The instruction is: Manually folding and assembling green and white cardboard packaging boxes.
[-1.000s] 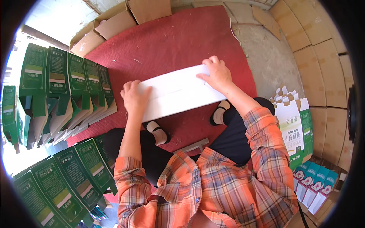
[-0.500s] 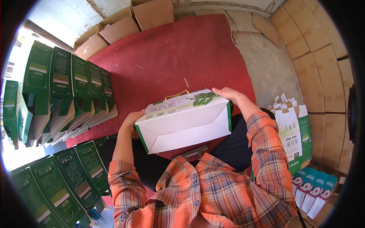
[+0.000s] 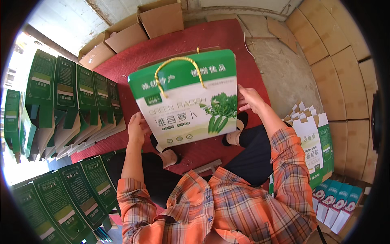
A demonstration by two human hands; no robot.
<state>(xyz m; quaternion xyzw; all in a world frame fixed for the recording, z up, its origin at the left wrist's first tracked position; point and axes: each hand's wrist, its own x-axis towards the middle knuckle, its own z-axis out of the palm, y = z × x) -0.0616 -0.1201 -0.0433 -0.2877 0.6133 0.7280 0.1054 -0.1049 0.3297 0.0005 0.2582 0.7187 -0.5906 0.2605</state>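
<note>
A white and green carton gift box (image 3: 183,105) with a yellow rope handle (image 3: 178,60) is between my hands, its printed front turned up toward me. The front carries a picture of green radishes with leaves. My left hand (image 3: 137,127) presses its bent fingers against the lower left edge. At the opposite edge, my right hand (image 3: 251,100) holds the side with its fingers somewhat spread. The carton is tilted, and its underside is hidden; whether it touches the floor I cannot tell.
Rows of green cartons (image 3: 67,85) stand at the left, more (image 3: 61,199) at the lower left. Flattened white and green cartons (image 3: 310,142) and small teal boxes (image 3: 335,199) are at the right. Brown boxes (image 3: 341,81) line the right wall; open ones (image 3: 160,20) stand behind the red mat (image 3: 195,36).
The carton has swung from showing its white bottom to showing its printed front, with the handle now upright at the far side. My hands have shifted slightly along its sides.
</note>
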